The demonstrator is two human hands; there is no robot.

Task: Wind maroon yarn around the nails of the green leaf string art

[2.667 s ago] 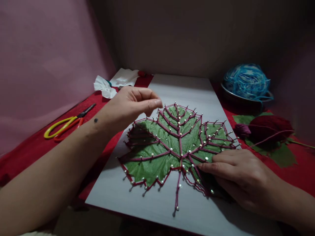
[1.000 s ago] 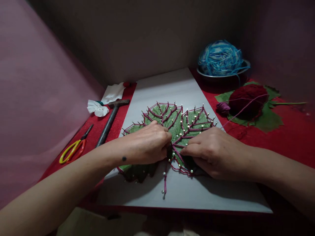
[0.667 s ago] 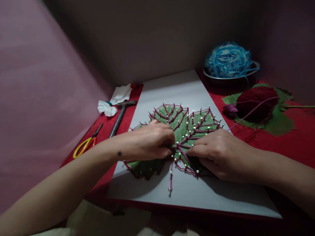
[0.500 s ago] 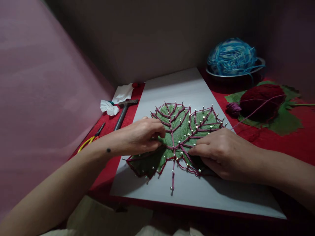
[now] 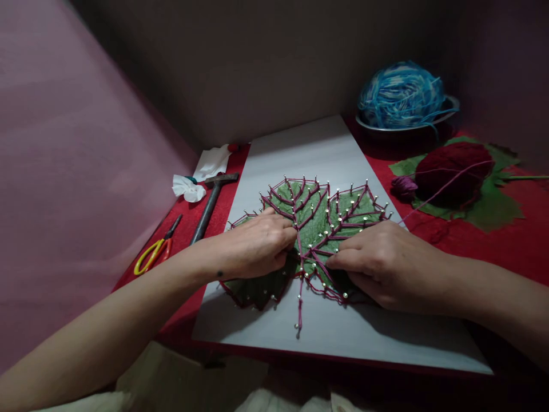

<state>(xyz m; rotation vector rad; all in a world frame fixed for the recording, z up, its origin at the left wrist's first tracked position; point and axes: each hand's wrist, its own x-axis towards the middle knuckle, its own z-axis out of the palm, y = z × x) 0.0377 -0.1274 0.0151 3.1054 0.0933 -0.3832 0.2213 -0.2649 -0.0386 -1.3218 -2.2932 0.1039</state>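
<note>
A green leaf [image 5: 319, 226] lies pinned on a white board [image 5: 309, 149] by several small nails, with maroon thread wound along its veins and outline. My left hand [image 5: 257, 246] rests on the leaf's left half, its fingertips pinched together at the central vein on the thread. My right hand [image 5: 386, 263] lies palm down over the lower right lobe, fingertips pressed close to the same spot. A strand runs from the dark red yarn ball [image 5: 454, 169] and vanishes under my right hand; its grip is hidden.
A hammer [image 5: 210, 206], yellow-handled scissors [image 5: 156, 252] and crumpled tissue [image 5: 189, 186] lie left of the board on red cloth. Blue yarn [image 5: 401, 94] sits in a metal bowl [image 5: 448, 109] at the back right. A loose leaf [image 5: 493, 209] lies under the red ball.
My left hand came down from above the leaf to its centre, shifted briefly left, then returned to the central vein. My right hand stayed on the lower right lobe. The view shifted.
</note>
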